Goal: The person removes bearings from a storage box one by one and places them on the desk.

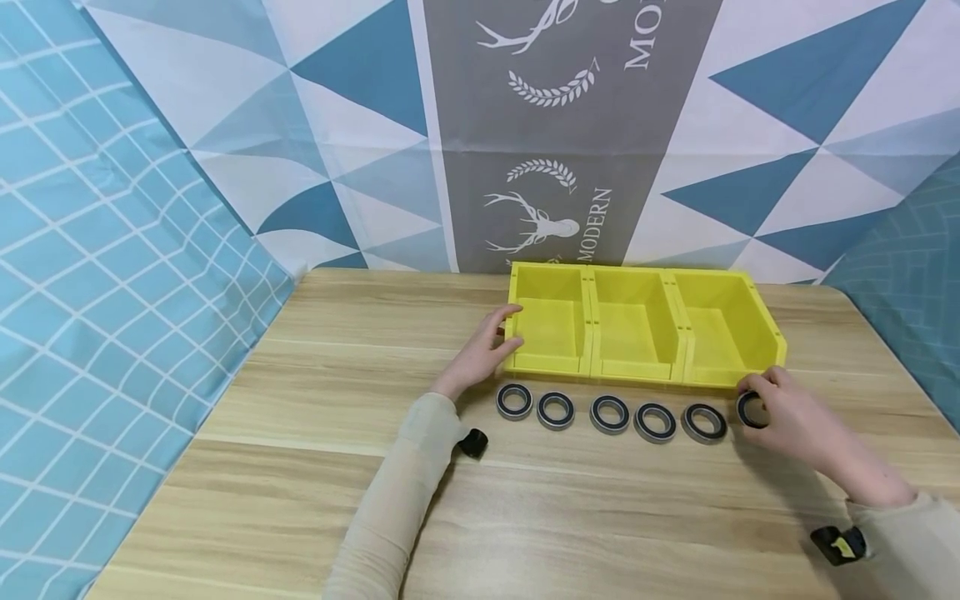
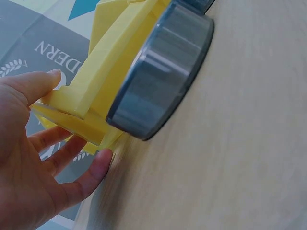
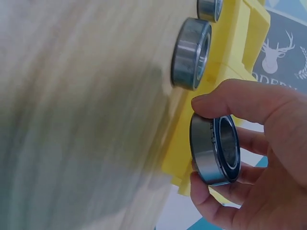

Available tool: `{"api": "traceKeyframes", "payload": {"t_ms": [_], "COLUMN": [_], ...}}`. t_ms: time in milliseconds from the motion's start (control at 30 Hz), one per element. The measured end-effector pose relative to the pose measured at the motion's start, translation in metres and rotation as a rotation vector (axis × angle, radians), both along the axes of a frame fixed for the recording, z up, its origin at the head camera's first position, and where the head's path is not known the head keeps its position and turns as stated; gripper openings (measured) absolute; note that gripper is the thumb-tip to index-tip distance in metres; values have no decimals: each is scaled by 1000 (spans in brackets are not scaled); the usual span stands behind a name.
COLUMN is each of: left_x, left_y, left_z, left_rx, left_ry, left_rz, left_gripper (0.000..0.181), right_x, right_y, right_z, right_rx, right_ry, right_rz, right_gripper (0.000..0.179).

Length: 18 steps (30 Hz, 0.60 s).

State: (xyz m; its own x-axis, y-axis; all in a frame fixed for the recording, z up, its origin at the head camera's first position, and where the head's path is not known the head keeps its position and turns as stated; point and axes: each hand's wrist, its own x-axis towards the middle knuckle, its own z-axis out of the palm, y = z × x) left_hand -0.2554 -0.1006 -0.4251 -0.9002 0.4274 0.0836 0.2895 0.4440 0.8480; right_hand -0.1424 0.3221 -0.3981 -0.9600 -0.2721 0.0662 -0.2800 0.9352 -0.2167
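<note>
My right hand (image 1: 798, 421) pinches a ball bearing (image 3: 216, 151) between thumb and fingertips, close to the front right corner of a row of three joined yellow bins (image 1: 637, 371). This bearing has a shiny steel outer ring and a dark seal; fingers partly cover it in the head view. At the other end of the row, my left hand (image 1: 483, 348) holds the side of the left bin (image 2: 91, 91), thumb and fingers spread about its edge. Several more bearings (image 1: 610, 414) lie flat in a line on the table before the bins.
The wood-grain table (image 1: 300, 467) runs back to a patterned cloth (image 1: 360, 108) behind the bins. Blue gridded cloth (image 1: 112, 292) borders it on the left, and teal cloth (image 1: 907, 250) on the right. The insides of the bins show bare yellow floors.
</note>
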Motion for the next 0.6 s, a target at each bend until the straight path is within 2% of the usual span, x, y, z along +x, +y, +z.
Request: {"api": "traceKeyframes", "payload": {"t_ms": [233, 600], "left_x": [-1, -2], "left_y": [-1, 0], "left_z": [0, 0], "left_rx": [-2, 1], "left_ry": [4, 5], "left_rz": [1, -7], "left_gripper": [58, 58], "right_x": [3, 5], "right_y": [1, 0], "right_z": [-8, -16], "right_rx": [-1, -16], "right_ry": [-43, -45], "right_rz": [6, 28], "right_gripper": [52, 50]}}
